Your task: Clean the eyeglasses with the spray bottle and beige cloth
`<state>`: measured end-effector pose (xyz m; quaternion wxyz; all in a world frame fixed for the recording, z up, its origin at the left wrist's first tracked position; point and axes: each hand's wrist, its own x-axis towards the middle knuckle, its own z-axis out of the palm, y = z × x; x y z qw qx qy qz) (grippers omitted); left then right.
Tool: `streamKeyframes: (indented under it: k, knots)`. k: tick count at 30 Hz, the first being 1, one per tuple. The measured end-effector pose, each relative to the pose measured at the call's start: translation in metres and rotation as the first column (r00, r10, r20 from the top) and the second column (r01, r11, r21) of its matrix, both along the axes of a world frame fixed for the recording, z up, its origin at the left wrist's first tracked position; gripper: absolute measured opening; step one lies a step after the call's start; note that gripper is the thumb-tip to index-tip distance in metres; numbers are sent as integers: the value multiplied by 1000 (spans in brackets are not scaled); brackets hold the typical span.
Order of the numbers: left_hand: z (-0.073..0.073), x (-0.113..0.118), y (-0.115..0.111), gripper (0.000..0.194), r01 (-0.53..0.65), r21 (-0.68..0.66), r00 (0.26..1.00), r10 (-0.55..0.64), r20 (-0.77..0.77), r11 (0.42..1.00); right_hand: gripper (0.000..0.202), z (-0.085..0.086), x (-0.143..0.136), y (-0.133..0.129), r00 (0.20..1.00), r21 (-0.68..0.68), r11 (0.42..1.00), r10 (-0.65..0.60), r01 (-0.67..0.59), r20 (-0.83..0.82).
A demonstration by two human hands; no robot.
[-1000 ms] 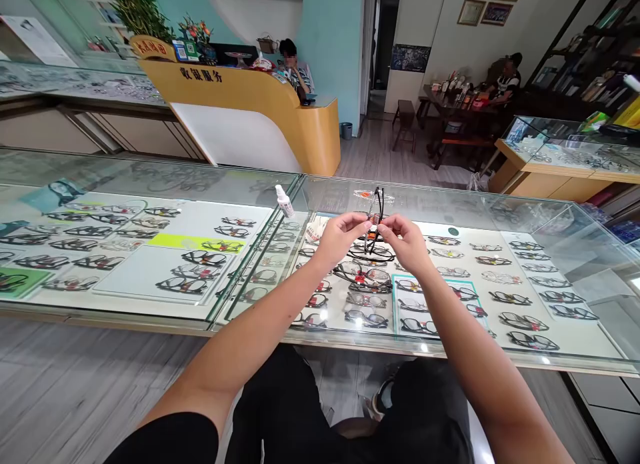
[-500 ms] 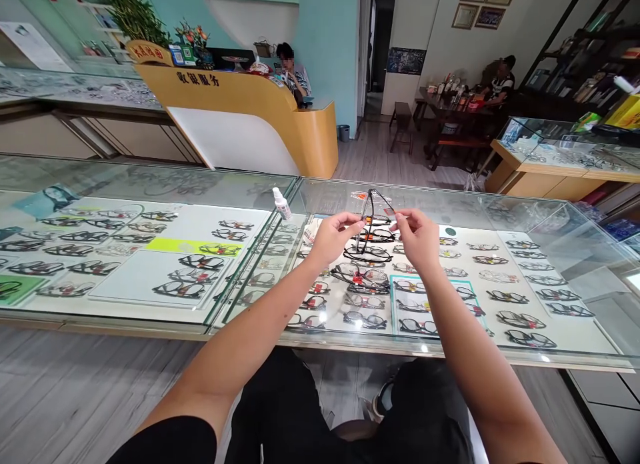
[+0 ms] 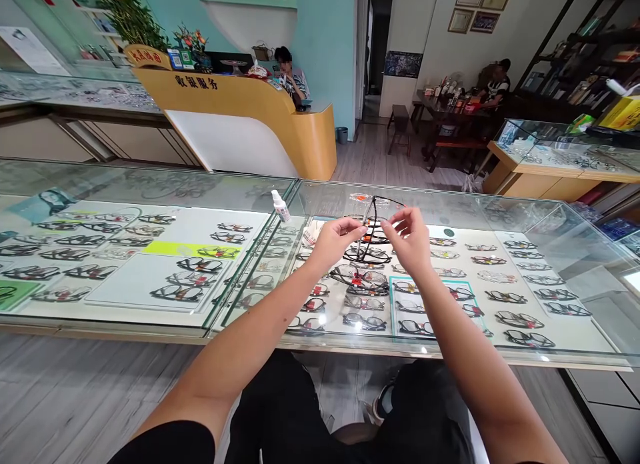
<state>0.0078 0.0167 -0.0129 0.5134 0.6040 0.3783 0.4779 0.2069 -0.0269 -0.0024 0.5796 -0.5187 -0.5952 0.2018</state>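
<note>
A pair of dark-framed eyeglasses (image 3: 374, 211) is held up above the glass counter, turned edge-on with one temple stretched out to the right. My left hand (image 3: 336, 243) pinches its near side between thumb and fingertips. My right hand (image 3: 411, 241) is closed around the other side, its thumb at the frame and its curled fingers by the temple; the exact contact is partly hidden. Below, under the glass, lie rows of eyeglasses (image 3: 364, 321), several with red tags. A small white spray bottle (image 3: 281, 207) stands on the counter left of my hands.
The glass display counter (image 3: 260, 347) runs across in front of my legs. Further eyeglasses (image 3: 177, 293) lie in its left section. Beyond stand a curved yellow cashier desk (image 3: 315, 141), with a person behind it, and another glass case (image 3: 525, 171) at right. Someone else sits at a dark table.
My right hand has moved slightly left and its thumb has come in against the frame. The eyeglasses have turned a little, the right temple now swinging out flatter. The view has shifted slightly.
</note>
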Motion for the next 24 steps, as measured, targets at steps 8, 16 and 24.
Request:
streamKeyframes:
  k: [8,16,24]
  knots:
    - [-8,8,-3,37,34,29,999,-35,23,999,23,-9,-12,-1,995,-102,995,2,7,96]
    - [-1,4,-3,40,-94,10,993,93,76,996,53,-16,-5,6,986,4,993,-119,120,120]
    - [6,-2,3,42,-218,-109,931,240,274,970,46,-17,-1,9,974,-36,981,-185,191,131]
